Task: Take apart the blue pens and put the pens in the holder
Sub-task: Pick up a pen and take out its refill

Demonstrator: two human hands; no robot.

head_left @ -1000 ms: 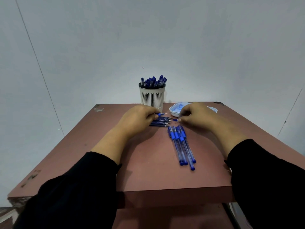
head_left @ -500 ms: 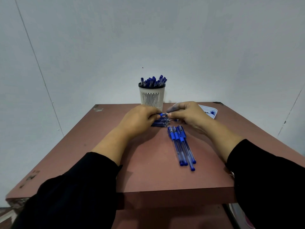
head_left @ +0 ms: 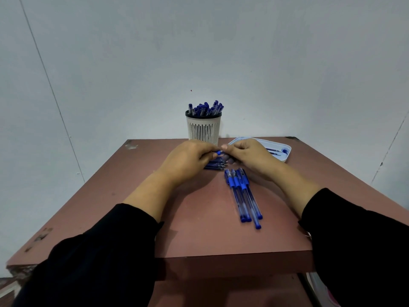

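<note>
Head view: both hands meet over the far middle of the reddish-brown bench (head_left: 199,218). The left hand (head_left: 188,158) curls its fingers round one slim blue plastic pen (head_left: 218,152), of which only a short blue end shows between the two hands. The right hand (head_left: 245,155) pinches the same pen from the other side with curled fingers, a grip that looks suited to twisting or pulling the parts apart, so the step in hand is likely the disassembly.

Under the hands lies a small heap of thin dark blue refills (head_left: 215,165), probably kept close so each removed part drops near its fellows. Just beside them, nearer the person, a row of four clear-barrelled blue pens (head_left: 242,196) lies side by side, apparently awaiting their turn.

At the back edge stands the white slotted cylindrical holder (head_left: 203,130), already crowded with blue pens. To its right rests a shallow pale blue tray (head_left: 285,155), holding a few thin dark pieces.
</note>
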